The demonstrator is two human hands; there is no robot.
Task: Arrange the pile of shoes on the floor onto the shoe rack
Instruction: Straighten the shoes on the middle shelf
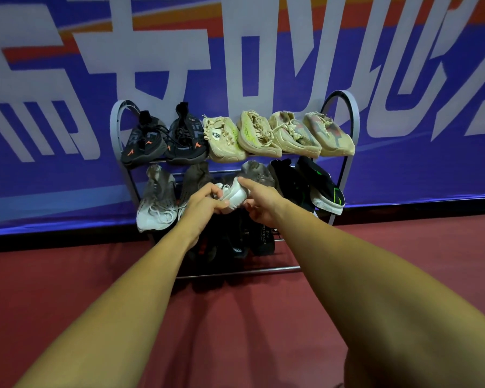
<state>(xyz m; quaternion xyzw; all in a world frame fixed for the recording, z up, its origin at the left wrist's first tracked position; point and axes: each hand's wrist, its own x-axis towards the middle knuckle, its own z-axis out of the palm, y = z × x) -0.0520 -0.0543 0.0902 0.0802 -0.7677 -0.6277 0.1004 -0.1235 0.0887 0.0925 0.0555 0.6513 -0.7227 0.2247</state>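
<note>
Blue banner point(403, 169), white characters, behind shoe rack point(114, 120)

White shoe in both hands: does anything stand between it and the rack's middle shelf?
Nothing visible does. The left hand and right hand hold the white shoe before a gap between the brown shoe and grey shoe, though they hide the slot itself.
</note>
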